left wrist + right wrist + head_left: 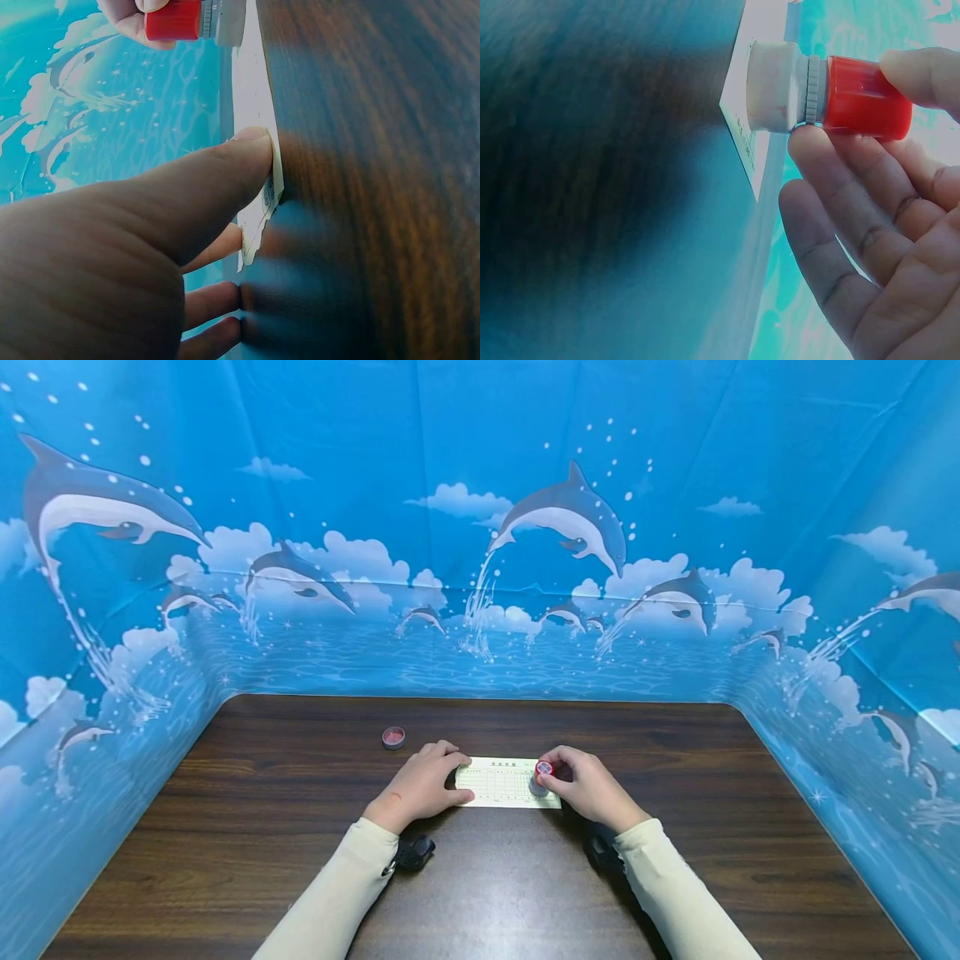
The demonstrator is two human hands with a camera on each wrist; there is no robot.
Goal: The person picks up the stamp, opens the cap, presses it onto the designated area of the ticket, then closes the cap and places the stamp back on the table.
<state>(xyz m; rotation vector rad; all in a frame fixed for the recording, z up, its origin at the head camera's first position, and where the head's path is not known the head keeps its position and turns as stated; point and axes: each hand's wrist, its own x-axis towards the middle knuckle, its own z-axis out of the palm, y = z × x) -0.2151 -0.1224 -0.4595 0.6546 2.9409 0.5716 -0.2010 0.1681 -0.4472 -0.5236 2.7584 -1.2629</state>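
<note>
A pale printed form (498,783) with a table of lines lies flat on the dark table. My left hand (423,785) rests at its left end, thumb and fingertips touching the paper, with the fingers fairly straight. Over the form's right end, my right hand (592,785) pinches a stamp (866,97) by its red handle. The stamp stands upright, its grey-white base (772,86) at the paper. Whether the base presses fully on the paper is hard to tell. In the left wrist view, the paper's near end looks torn and slightly lifted under the thumb (251,154).
A small round cap (393,737), pinkish inside, sits on the table (300,827) behind my left hand. A blue curtain (480,635) printed with dolphins surrounds the table at the back and sides. Dark wrist cameras (415,853) are strapped under the sleeves.
</note>
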